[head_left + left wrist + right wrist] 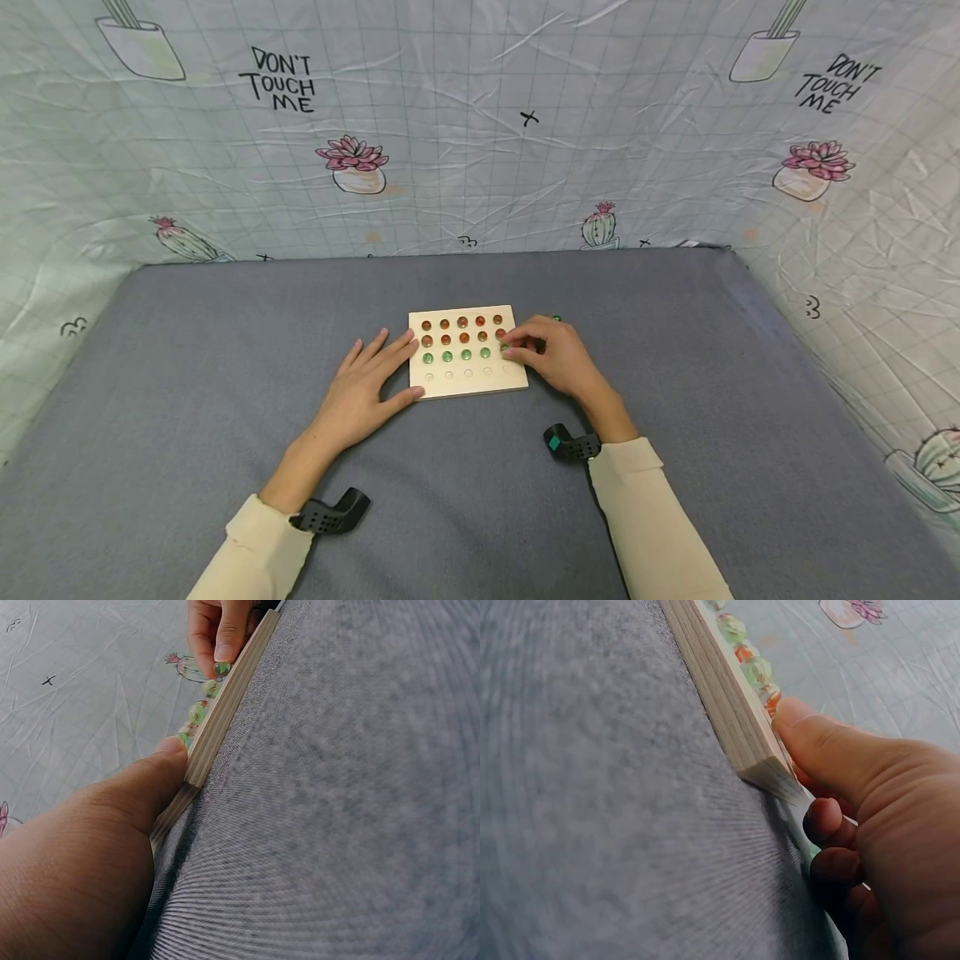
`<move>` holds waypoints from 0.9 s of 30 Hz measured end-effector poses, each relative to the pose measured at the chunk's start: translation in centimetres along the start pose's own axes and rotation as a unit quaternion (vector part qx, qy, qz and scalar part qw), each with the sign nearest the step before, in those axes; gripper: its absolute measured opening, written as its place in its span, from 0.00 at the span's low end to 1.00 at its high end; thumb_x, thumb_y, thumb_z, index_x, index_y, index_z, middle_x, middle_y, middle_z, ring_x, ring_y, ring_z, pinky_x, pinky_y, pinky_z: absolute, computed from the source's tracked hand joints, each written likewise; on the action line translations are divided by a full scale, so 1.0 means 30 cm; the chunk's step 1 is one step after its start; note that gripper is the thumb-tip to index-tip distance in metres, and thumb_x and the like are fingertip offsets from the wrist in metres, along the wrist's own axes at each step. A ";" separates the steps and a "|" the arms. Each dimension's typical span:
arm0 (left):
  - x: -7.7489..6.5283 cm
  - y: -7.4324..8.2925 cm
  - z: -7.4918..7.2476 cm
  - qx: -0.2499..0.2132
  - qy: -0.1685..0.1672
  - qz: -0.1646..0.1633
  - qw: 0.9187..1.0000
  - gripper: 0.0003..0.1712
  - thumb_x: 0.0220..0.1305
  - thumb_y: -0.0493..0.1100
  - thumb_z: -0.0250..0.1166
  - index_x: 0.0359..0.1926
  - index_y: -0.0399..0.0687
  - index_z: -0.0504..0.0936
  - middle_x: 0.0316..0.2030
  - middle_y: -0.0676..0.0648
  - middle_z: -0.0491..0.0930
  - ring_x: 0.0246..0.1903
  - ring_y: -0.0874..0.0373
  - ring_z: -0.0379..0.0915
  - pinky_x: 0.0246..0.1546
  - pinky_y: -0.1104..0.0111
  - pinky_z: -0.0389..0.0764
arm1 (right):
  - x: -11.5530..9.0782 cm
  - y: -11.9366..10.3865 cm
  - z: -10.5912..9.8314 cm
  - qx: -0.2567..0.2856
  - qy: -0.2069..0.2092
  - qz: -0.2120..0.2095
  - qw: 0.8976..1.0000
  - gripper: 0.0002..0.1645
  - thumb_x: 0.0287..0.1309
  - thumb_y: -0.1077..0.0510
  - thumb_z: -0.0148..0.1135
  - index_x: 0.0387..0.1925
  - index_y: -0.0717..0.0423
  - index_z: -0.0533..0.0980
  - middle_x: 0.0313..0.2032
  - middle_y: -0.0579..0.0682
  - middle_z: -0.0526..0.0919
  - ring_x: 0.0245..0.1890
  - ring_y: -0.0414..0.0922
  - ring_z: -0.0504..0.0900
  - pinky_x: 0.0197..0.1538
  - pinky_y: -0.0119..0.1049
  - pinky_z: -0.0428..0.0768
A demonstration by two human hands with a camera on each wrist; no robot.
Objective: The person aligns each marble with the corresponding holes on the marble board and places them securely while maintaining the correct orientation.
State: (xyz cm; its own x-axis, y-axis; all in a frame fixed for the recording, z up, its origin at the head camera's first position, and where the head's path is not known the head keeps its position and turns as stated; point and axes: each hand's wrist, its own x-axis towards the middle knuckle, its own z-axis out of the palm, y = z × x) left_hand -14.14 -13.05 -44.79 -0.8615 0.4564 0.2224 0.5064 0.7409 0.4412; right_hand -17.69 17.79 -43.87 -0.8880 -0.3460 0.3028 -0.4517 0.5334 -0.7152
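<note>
A pale wooden board (468, 385) lies on the grey cloth, with rows of round hollows. Reddish-orange marbles (464, 337) sit in the two far rows and green marbles (467, 354) in the third; the nearest row shows bare hollows. My left hand (360, 400) has its fingers spread, fingertips and thumb touching the board's left edge. At the right end of the green row, my right hand (555, 354) pinches a green marble (222, 668) between thumb and finger. In the right wrist view, its thumb (817, 739) is above the board's corner, hiding that marble.
Another green marble (557, 317) shows just beyond the right hand, partly hidden by it. Grey cloth (225, 375) covers the table. A white printed curtain (465, 167) rises behind and along both sides. Each wrist wears a black camera mount (333, 512).
</note>
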 end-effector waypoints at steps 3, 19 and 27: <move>0.000 0.000 0.000 0.002 -0.001 -0.001 1.000 0.42 0.61 0.60 0.64 0.71 0.50 0.63 0.70 0.50 0.59 0.71 0.45 0.46 0.69 0.48 0.40 | 0.001 0.001 0.004 -0.008 0.000 -0.005 1.000 0.09 0.51 0.58 0.72 0.36 0.54 0.86 0.27 0.43 0.77 0.24 0.41 0.71 0.27 0.33 0.70; -0.003 0.002 -0.002 0.004 0.001 0.001 1.000 0.41 0.61 0.60 0.64 0.71 0.50 0.63 0.70 0.49 0.59 0.71 0.44 0.46 0.69 0.47 0.41 | -0.003 -0.002 -0.009 -0.019 -0.022 0.015 0.999 0.12 0.52 0.55 0.72 0.40 0.51 0.86 0.29 0.41 0.77 0.26 0.40 0.71 0.29 0.34 0.70; -0.003 -0.001 0.001 0.000 0.001 0.001 1.000 0.41 0.61 0.60 0.63 0.71 0.51 0.63 0.70 0.50 0.59 0.71 0.45 0.46 0.69 0.48 0.40 | -0.009 -0.011 -0.029 0.001 -0.033 0.021 0.999 0.13 0.53 0.56 0.71 0.42 0.49 0.85 0.30 0.41 0.78 0.27 0.41 0.71 0.31 0.36 0.71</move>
State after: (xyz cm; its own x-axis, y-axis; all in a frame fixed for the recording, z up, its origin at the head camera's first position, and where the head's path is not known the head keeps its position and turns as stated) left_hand -14.09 -13.09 -44.86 -0.8602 0.4579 0.2246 0.5088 0.7398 0.4402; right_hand -17.38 18.38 -43.18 -0.8986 -0.3729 0.2311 -0.4142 0.5476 -0.7270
